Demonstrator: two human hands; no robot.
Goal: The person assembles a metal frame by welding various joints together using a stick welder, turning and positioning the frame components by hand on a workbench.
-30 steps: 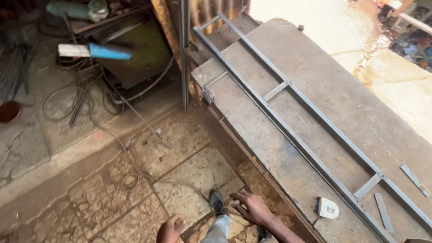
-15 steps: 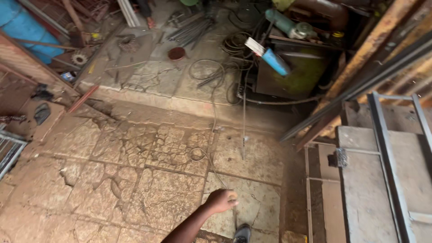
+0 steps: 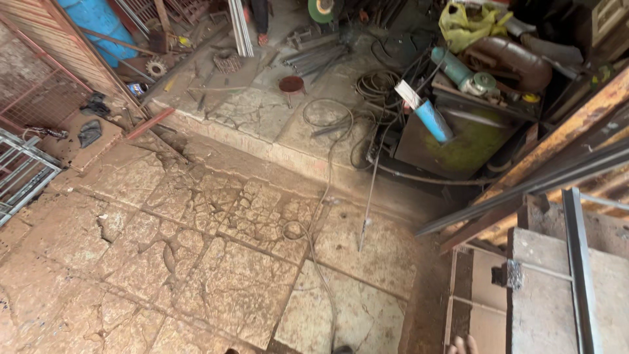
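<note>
At bottom edge, I see only fingertips of one hand (image 3: 464, 343) beside steel door frame (image 3: 576, 275) on desk (image 3: 544, 308); grip state unclear, other hand unseen. Judgement: mind cable (image 3: 321, 262) on cracked floor (image 3: 196, 262) underfoot.

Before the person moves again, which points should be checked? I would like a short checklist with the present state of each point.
1. Hand position: only fingertips show at the bottom edge, beside the metal door frame. Which hand it is: cannot tell.
2. Grip: nothing visibly held. Cannot tell.
3. Floor path: a cable runs across the cracked stone floor, a likely trip risk. Not ok.
4. Thin metal rod lies on the floor near the step. Not ok.
5. Door frame support: rests flat on its bench as far as seen. Ok.
6. Green metal box with the blue-handled tool on it: apart from the fingertips. Ok.
</note>
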